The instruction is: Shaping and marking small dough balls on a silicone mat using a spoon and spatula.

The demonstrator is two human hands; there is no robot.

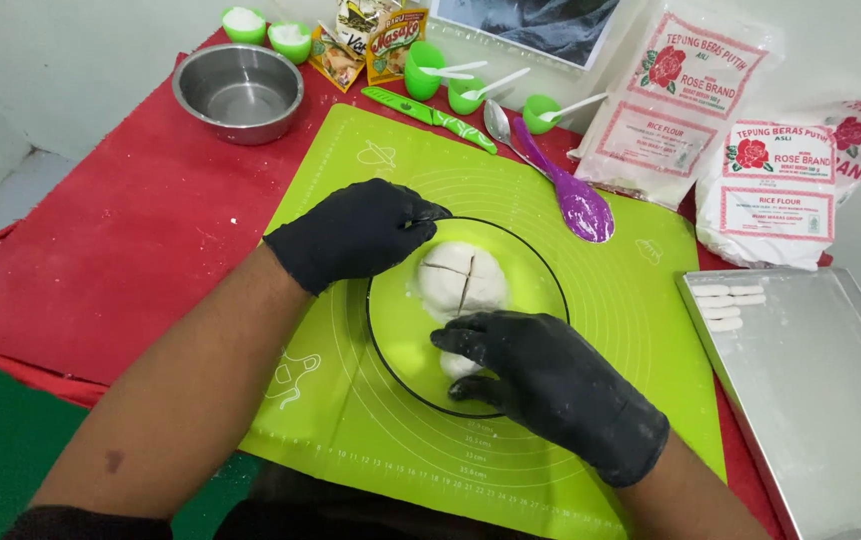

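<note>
Steel bowl (pixel 238 90): I saw it sitting far left on the red bench (pixel 130 240), well apart from the hands.
Left hand (pixel 355 236): black-gloved, it rested on the upper left rim of the glass bowl (pixel 540 270), fingers curled narrow beside the dough; I could not tell whether it pinched anything.
Dough ball (pixel 462 280): white, scored by a cross cut (four wedges showed), it lay inside the glass bowl on the green mat (pixel 620 330).
Right hand (pixel 550 385): also gloved, fingers loosely bent over a small white dough piece (pixel 457 365) at the bowl's near side, touching it.
Purple spoon (pixel 570 195): I noted it lying on the mat beyond the bowl.
Metal tray (pixel 810 400): far right, with short white dough sticks (pixel 728 305) in its top corner.
</note>
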